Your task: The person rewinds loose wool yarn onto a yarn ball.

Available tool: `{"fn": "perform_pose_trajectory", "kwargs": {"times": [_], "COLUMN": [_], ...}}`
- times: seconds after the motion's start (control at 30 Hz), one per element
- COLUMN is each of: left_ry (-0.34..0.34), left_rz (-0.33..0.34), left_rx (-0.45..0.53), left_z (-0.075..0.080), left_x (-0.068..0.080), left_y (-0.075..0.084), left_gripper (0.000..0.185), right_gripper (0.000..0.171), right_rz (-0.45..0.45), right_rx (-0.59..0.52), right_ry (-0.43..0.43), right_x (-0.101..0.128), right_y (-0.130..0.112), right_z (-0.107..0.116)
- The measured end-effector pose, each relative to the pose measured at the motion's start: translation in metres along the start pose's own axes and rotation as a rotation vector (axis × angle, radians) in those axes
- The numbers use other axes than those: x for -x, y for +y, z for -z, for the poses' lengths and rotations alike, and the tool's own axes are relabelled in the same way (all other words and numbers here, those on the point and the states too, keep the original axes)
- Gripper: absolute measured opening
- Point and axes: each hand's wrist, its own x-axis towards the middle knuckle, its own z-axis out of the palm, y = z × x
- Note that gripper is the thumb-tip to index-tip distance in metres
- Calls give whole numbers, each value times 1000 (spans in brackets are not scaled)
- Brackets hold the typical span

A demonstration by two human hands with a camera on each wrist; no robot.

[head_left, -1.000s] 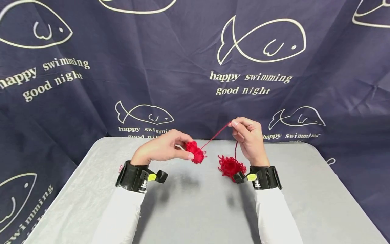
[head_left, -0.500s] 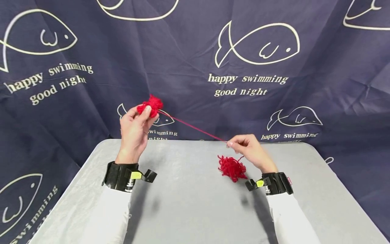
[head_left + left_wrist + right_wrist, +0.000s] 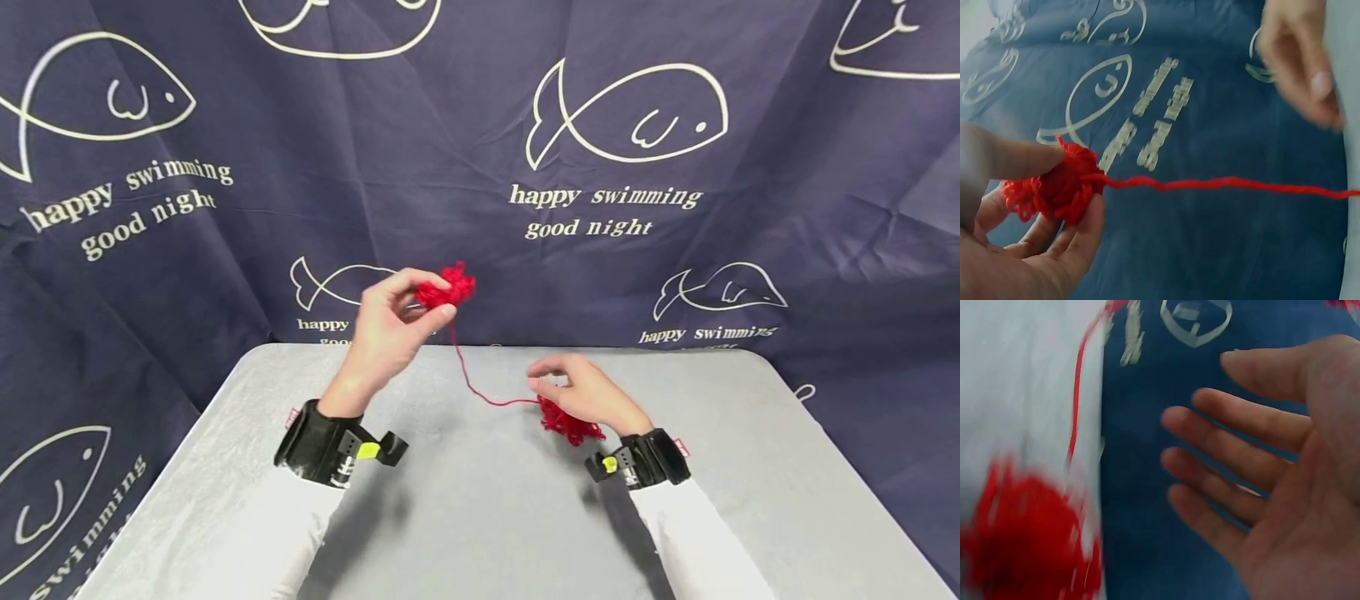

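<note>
My left hand (image 3: 397, 321) is raised above the far left part of the grey table (image 3: 465, 517) and pinches a small red yarn ball (image 3: 446, 290) (image 3: 1054, 187) between thumb and fingers. A red strand (image 3: 480, 387) (image 3: 1229, 184) hangs slack from the ball down to a loose red yarn pile (image 3: 570, 423) (image 3: 1022, 544) on the table. My right hand (image 3: 581, 390) (image 3: 1272, 481) hovers just over that pile, fingers straight and relaxed, with nothing held in it.
A dark blue cloth (image 3: 480, 167) with white fish drawings and lettering hangs behind the table and drapes down both sides. Black wrist straps (image 3: 333, 442) sit on both white sleeves.
The right hand let go of the strand and dropped over the pile. The left hand moved right and lower with the ball, and the taut strand went slack.
</note>
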Motion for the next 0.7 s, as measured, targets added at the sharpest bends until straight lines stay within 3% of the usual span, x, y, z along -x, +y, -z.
{"fn": "perform_pose_trajectory", "kwargs": {"times": [0.07,0.17,0.27,0.33,0.47,0.7], "left_ry": [-28,-51,-44,-13,74,245], "left_rz": [11,35,53,57,43,3], "left_rx": [-15,-31,-43,-53,-55,-69], "left_z": [-10,-22,-30,-31,-23,-3], "left_x": [2,4,4,3,-5,-24], "left_y": [5,14,19,17,1,-36], "left_gripper": [22,20,21,22,25,27], "right_gripper": [25,24,20,17,16,15], "right_rz": [53,147,194,186,164,182], "right_rx": [-85,-301,-517,-592,-596,-426], "right_ry": [49,61,45,52,103,125], "right_x": [-9,-21,-27,-27,-21,-12], "right_y": [-14,-31,-41,-45,-54,-73], "right_z": [-6,-18,-26,-28,-19,9]}}
